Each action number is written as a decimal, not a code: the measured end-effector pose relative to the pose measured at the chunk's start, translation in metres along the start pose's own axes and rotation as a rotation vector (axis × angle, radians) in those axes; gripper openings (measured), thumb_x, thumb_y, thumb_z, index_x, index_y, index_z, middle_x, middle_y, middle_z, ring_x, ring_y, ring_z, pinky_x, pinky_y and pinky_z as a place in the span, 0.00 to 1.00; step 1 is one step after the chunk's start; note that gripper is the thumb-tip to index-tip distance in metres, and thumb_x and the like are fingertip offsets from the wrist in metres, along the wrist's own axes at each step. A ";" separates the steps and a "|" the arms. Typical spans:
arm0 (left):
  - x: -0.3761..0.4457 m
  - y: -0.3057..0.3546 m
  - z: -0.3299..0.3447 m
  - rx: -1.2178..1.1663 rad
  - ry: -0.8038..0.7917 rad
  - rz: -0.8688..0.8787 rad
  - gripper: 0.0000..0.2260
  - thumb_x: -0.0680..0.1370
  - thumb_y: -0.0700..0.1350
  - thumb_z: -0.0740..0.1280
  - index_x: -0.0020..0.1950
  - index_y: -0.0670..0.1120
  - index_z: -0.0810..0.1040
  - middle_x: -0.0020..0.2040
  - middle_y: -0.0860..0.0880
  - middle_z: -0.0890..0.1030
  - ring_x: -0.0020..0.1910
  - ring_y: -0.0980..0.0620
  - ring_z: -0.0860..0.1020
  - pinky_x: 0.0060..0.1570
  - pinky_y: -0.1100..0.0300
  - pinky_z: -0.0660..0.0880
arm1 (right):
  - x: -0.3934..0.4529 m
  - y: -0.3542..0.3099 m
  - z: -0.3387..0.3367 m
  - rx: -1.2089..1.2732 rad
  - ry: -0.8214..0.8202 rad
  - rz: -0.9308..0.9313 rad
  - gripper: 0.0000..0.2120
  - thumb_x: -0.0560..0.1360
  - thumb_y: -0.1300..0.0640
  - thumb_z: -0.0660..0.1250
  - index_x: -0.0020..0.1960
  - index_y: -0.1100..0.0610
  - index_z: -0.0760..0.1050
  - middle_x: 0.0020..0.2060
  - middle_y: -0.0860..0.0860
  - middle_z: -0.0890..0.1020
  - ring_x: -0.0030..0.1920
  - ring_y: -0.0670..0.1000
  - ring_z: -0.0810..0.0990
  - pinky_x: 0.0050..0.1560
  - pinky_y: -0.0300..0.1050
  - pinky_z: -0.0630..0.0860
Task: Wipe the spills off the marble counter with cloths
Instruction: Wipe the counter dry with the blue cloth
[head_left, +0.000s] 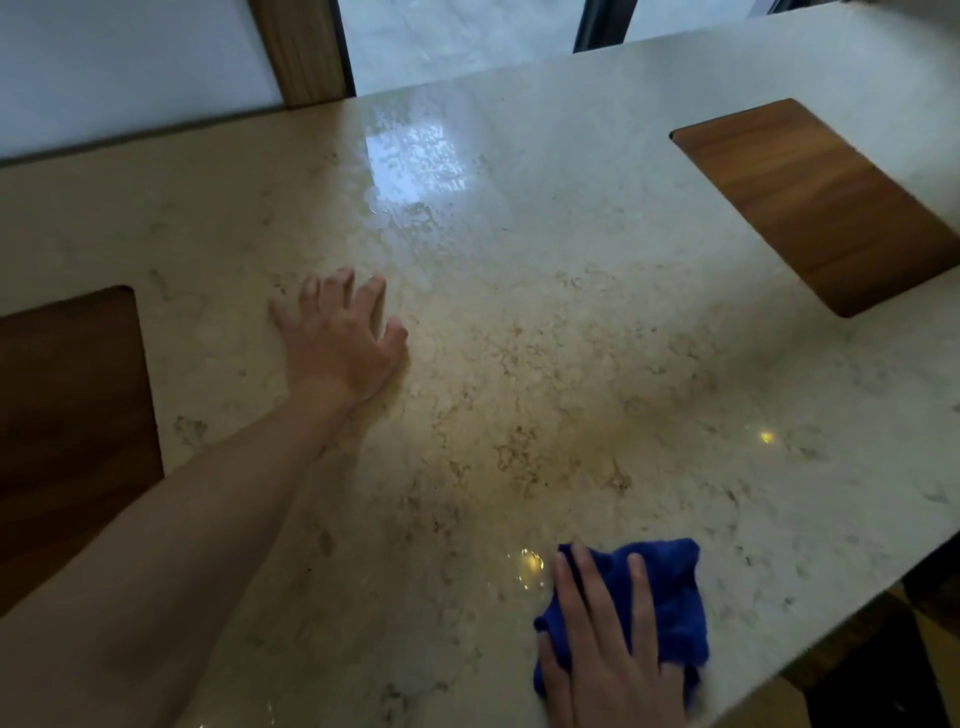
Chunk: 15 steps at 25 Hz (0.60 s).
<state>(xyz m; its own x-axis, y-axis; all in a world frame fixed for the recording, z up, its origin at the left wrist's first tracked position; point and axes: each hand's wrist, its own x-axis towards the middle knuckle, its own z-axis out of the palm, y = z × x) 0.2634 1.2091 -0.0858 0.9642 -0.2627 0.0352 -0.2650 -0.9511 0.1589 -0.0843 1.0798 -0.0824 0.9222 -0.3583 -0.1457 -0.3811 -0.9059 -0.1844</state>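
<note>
Marble fills nearly everything I see: a pale, beige-veined polished stone worktop (519, 338) running away from me toward a white wall and a tall window at the far edge. My left hand (340, 332) lies flat on the stone, palm down, fingers spread wide and holding nothing, with the bare forearm stretching back toward the lower left corner. My right hand (608, 649) presses down on a crumpled deep-blue microfibre cloth (670, 597) near the front edge of the worktop, fingers extended and laid over the fabric rather than curled round it; the cloth bunches out to the right of and beyond my fingers. The two hands are well apart, the left far forward, the right close to me.

Just left of the cloth a small wet patch (527, 566) glints on the stone. Much farther off, beyond my left hand, a wide film of beaded droplets (410, 176) catches the window light. A smaller bright spot (767, 437) shines to the right of centre.

Two dark brown rounded-corner wooden panels sit in the marble: one (815, 202) at the far right, one (67, 415) at the left edge beside my forearm. An upright wooden post (304, 49) stands behind the far edge.
</note>
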 end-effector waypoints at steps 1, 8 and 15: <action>0.000 -0.001 -0.001 -0.002 0.001 -0.002 0.29 0.74 0.62 0.51 0.74 0.58 0.65 0.77 0.47 0.65 0.75 0.42 0.60 0.70 0.30 0.53 | 0.018 -0.009 -0.001 0.003 -0.003 -0.037 0.28 0.82 0.40 0.41 0.74 0.49 0.65 0.75 0.46 0.65 0.76 0.59 0.60 0.36 0.60 0.78; -0.001 0.000 0.000 -0.182 0.229 -0.117 0.23 0.73 0.49 0.58 0.66 0.43 0.75 0.67 0.42 0.75 0.65 0.43 0.71 0.67 0.38 0.67 | 0.242 -0.072 -0.026 0.013 0.028 -0.146 0.27 0.83 0.42 0.48 0.80 0.45 0.52 0.80 0.43 0.55 0.80 0.55 0.43 0.58 0.66 0.73; -0.001 0.001 0.005 -0.113 0.257 -0.138 0.18 0.76 0.46 0.60 0.64 0.44 0.76 0.65 0.42 0.74 0.64 0.41 0.72 0.66 0.38 0.68 | 0.490 -0.145 -0.055 0.101 -0.035 -0.288 0.26 0.82 0.45 0.49 0.79 0.44 0.52 0.80 0.42 0.52 0.80 0.55 0.39 0.68 0.69 0.58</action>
<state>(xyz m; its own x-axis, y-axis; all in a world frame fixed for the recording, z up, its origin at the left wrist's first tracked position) 0.2617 1.2078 -0.0904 0.9655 -0.0687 0.2512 -0.1422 -0.9472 0.2874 0.4265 1.0226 -0.0735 0.9911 -0.0803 -0.1065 -0.1105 -0.9415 -0.3184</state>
